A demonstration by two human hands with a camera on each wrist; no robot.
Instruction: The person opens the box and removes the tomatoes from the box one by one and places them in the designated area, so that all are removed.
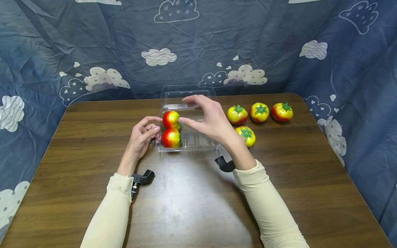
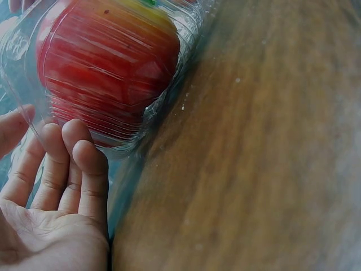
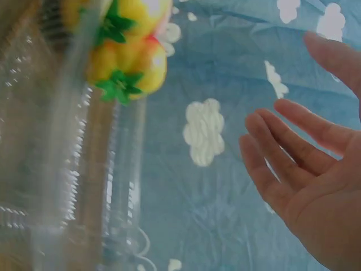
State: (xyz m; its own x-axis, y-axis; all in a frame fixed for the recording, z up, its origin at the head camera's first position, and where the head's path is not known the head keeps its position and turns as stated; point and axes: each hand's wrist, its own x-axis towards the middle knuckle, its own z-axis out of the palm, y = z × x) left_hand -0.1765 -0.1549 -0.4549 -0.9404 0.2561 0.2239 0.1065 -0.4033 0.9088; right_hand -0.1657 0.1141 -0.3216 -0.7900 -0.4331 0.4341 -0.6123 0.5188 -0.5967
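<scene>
A clear plastic clamshell box (image 1: 198,139) stands on the table with its lid (image 1: 186,91) tipped back. Two red-and-yellow toy tomatoes (image 1: 171,138) lie one behind the other along its left side. My left hand (image 1: 141,137) is at the box's left wall, fingertips right at the plastic, relaxed and lightly bent; the left wrist view shows a tomato (image 2: 113,62) behind that wall. Over the box, my right hand (image 1: 211,119) holds nothing, its thumb spread from the fingers. In the head view its thumb tip overlaps the edge of the rear tomato (image 1: 170,119).
Right of the box, three more tomatoes (image 1: 259,112) form a row near the table's back edge. Another tomato (image 1: 247,136) sits closer, partly behind my right wrist. A blue cloud-patterned cloth (image 1: 186,41) hangs behind the brown wooden table (image 1: 93,137).
</scene>
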